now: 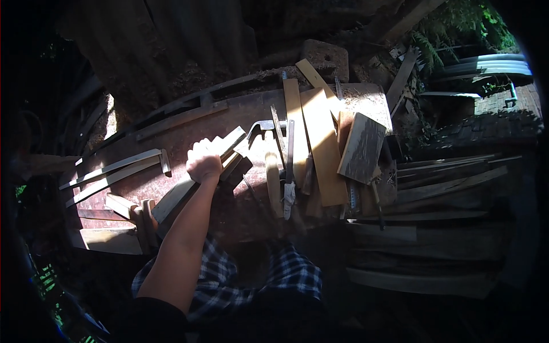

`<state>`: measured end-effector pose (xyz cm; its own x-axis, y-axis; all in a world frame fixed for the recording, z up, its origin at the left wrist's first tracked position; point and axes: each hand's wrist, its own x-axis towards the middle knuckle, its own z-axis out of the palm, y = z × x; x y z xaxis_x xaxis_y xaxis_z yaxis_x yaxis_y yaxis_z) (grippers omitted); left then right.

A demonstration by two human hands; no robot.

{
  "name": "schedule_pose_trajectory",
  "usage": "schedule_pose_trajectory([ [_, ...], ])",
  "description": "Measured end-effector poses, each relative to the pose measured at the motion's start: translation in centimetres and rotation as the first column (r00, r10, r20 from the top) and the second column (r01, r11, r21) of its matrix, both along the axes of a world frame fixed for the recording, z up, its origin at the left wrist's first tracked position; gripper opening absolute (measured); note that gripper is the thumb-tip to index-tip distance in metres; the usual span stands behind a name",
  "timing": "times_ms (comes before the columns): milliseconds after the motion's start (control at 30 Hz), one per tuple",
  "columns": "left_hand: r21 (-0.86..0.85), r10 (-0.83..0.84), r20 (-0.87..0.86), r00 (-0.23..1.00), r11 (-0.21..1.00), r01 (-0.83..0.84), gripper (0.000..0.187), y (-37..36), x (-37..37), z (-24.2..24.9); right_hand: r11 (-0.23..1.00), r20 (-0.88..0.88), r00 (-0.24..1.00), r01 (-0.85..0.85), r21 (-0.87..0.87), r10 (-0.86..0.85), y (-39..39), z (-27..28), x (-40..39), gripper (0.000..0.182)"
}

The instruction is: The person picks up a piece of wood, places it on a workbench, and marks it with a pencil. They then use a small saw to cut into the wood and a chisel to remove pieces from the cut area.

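Note:
My left hand [204,160] reaches in from the lower left, its fingers wrapped round a long wooden piece [178,196] that lies slanted over the bench. The upper end of this piece shows past my knuckles in sunlight. Just right of the hand is a dark block [237,173], partly in shadow. Further right lies a hammer [273,171] with a curved metal head and a pale wooden handle. Beside it is a dark flat bar [290,150] with a whitish wrapping at its lower end. My right hand is out of the frame.
On the reddish bench [251,217], light boards [327,166] and a weathered block [362,147] lie at the right. A joined wooden frame [117,171] and short offcuts [108,240] are at the left. Stacked planks [423,234] sit lower right, and a bulky dark trunk-like form [160,51] rises behind.

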<state>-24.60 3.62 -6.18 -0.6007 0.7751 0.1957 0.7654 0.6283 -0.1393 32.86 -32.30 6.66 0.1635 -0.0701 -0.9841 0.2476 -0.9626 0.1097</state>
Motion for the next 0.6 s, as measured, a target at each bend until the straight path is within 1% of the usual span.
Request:
schedule_pose_trajectory([
  [100, 0.028, 0.005, 0.008, 1.000, 1.000, -0.005, 0.014, 0.0, 0.1, 0.3, 1.000, -0.012, 1.000, 0.026, 0.011, -0.026, -1.1, 0.1, 0.3, 0.030],
  [200, 0.008, -0.032, -0.027, 0.999, 0.999, 0.032, 0.015, 0.3, 0.0, 0.0, 0.999, 0.000, 0.999, 0.039, 0.003, -0.039, -0.7, 1.1, 0.6, 0.030],
  [300, 0.030, -0.006, -0.030, 1.000, 1.000, 0.007, 0.016, 0.0, -0.2, 0.0, 0.998, -0.008, 0.998, 0.059, 0.000, -0.059, -1.7, 1.2, 0.2, 0.031],
  [367, 0.094, -0.086, -0.163, 0.983, 0.990, 0.103, 0.014, -0.1, 0.0, 0.1, 0.999, 0.007, 0.999, 0.050, -0.015, -0.050, -1.2, 2.1, 0.9, 0.031],
  [400, 0.095, -0.087, -0.161, 0.983, 0.990, 0.103, 0.014, 0.1, 0.0, 0.0, 0.998, 0.008, 0.999, 0.052, -0.017, -0.052, -1.4, 2.0, 0.7, 0.031],
  [467, 0.092, 0.007, -0.007, 1.000, 0.996, -0.006, 0.017, 0.1, -0.1, -0.2, 0.998, 0.010, 0.999, 0.051, -0.020, -0.051, -1.9, 1.9, 0.7, 0.031],
  [500, 0.090, 0.008, -0.006, 1.000, 0.996, -0.007, 0.017, 0.1, -0.2, -0.3, 0.998, 0.012, 0.999, 0.049, -0.032, -0.048, -1.7, 2.3, 0.6, 0.032],
  [567, -0.002, -0.013, -0.039, 0.999, 1.000, 0.013, 0.017, 0.2, -0.3, -0.4, 0.998, 0.012, 0.999, 0.049, -0.039, -0.049, -2.2, 2.4, 0.5, 0.032],
  [600, -0.001, -0.014, -0.038, 0.999, 1.000, 0.014, 0.017, 0.3, -0.2, -0.1, 0.998, 0.011, 0.999, 0.050, -0.041, -0.050, -2.3, 2.5, 0.6, 0.032],
])
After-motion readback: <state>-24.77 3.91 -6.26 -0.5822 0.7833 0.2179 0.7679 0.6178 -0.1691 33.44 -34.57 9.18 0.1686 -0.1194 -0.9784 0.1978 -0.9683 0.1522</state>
